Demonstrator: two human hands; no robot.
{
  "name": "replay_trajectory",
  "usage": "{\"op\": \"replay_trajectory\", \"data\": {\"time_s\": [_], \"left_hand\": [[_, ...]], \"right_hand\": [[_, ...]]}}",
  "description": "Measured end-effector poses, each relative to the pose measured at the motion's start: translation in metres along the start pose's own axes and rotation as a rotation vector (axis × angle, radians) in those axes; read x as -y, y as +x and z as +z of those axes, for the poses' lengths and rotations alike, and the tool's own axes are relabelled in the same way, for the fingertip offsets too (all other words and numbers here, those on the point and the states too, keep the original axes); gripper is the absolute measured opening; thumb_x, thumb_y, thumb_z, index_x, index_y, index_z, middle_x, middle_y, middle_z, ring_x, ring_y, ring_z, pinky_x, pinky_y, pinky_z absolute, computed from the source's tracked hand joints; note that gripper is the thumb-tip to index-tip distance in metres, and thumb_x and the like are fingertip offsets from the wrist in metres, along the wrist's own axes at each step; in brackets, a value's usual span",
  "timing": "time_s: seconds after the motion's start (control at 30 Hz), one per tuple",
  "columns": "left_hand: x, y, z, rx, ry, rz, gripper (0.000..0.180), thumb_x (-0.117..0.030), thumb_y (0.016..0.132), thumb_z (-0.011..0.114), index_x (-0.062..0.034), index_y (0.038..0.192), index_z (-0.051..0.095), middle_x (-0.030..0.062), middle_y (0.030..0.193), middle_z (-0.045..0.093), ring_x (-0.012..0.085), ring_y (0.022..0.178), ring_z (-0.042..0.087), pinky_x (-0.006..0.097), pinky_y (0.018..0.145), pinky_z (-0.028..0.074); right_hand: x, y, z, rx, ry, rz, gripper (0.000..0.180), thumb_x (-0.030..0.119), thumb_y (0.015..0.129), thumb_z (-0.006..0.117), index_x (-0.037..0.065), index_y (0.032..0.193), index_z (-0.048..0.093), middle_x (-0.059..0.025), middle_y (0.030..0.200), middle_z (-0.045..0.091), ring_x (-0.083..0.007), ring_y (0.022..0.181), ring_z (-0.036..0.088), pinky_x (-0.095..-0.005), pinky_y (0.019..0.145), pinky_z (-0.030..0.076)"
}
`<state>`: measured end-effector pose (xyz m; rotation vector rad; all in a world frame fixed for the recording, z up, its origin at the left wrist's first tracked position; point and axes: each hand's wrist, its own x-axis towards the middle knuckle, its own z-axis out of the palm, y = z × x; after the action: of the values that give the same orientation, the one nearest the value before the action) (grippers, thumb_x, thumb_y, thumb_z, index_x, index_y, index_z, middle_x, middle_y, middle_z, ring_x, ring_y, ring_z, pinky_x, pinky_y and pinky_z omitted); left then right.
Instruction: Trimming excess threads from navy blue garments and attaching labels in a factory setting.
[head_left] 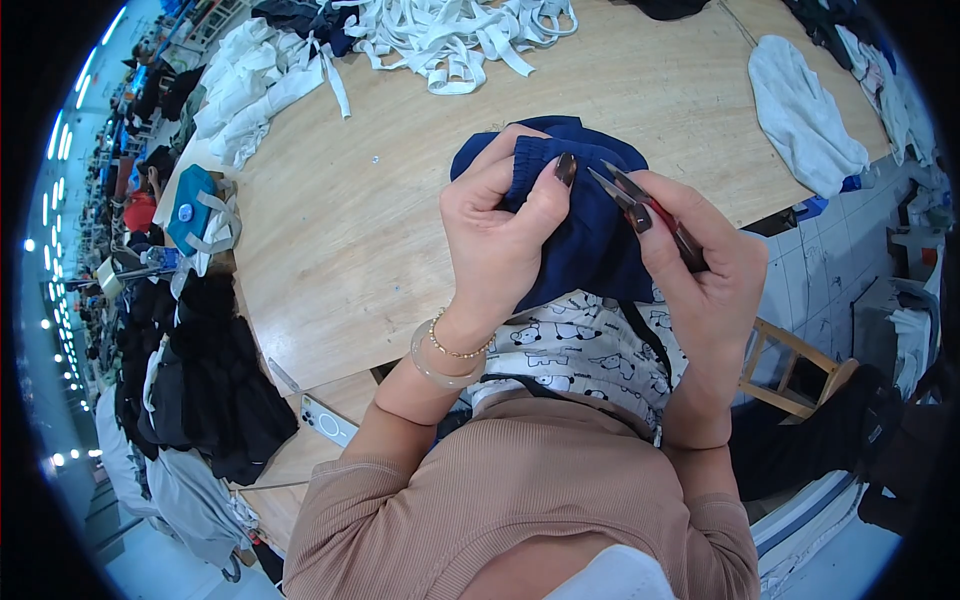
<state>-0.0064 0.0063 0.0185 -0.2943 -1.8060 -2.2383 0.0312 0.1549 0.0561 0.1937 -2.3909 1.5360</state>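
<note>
1. A phone point(322, 417) lies at the near left edge of the wooden tabletop point(340, 260), a pale rectangle lying back-up, its screen hidden
2. A teal pouch-like package point(190, 208) with a round pale badge sits at the tabletop's left edge

There was one dark navy fabric garment point(585, 225), one pair of red-handled metal thread snips point(645, 208), one white smartphone point(325, 417), one wooden stool point(795, 370), and two bare hands.
</note>
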Motion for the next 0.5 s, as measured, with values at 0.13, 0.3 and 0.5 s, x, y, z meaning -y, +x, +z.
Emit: {"op": "replay_trajectory", "data": {"time_s": [0.13,0.3,0.5], "left_hand": [[0.001,0.000,-0.001,0.010,-0.019,-0.021,0.009,0.003,0.079,0.057,0.0092,0.074,0.059,0.0063,0.081,0.059,0.0097,0.073,0.050,0.021,0.065,0.039],[0.000,0.000,0.000,0.028,-0.082,-0.049,0.010,0.002,0.080,0.057,0.0091,0.073,0.058,0.0054,0.080,0.058,0.0094,0.072,0.049,0.021,0.064,0.038],[0.002,0.000,-0.001,0.023,-0.131,-0.085,0.011,0.001,0.080,0.057,0.0090,0.072,0.057,0.0050,0.080,0.058,0.0091,0.072,0.048,0.021,0.064,0.037]], "right_hand": [[-0.001,0.001,0.000,-0.001,0.015,-0.002,0.022,0.001,0.082,0.061,0.002,0.104,0.067,0.0017,0.069,0.061,0.0009,0.055,0.043,-0.0144,0.048,0.029],[-0.005,0.001,-0.003,0.029,0.076,0.004,0.022,0.003,0.083,0.062,0.002,0.104,0.066,0.0021,0.069,0.060,0.0011,0.055,0.042,-0.0145,0.048,0.027],[-0.017,0.000,0.002,0.022,0.170,-0.006,0.021,0.006,0.084,0.063,0.000,0.104,0.065,0.0015,0.072,0.060,0.0007,0.057,0.043,-0.0142,0.049,0.027]]}}
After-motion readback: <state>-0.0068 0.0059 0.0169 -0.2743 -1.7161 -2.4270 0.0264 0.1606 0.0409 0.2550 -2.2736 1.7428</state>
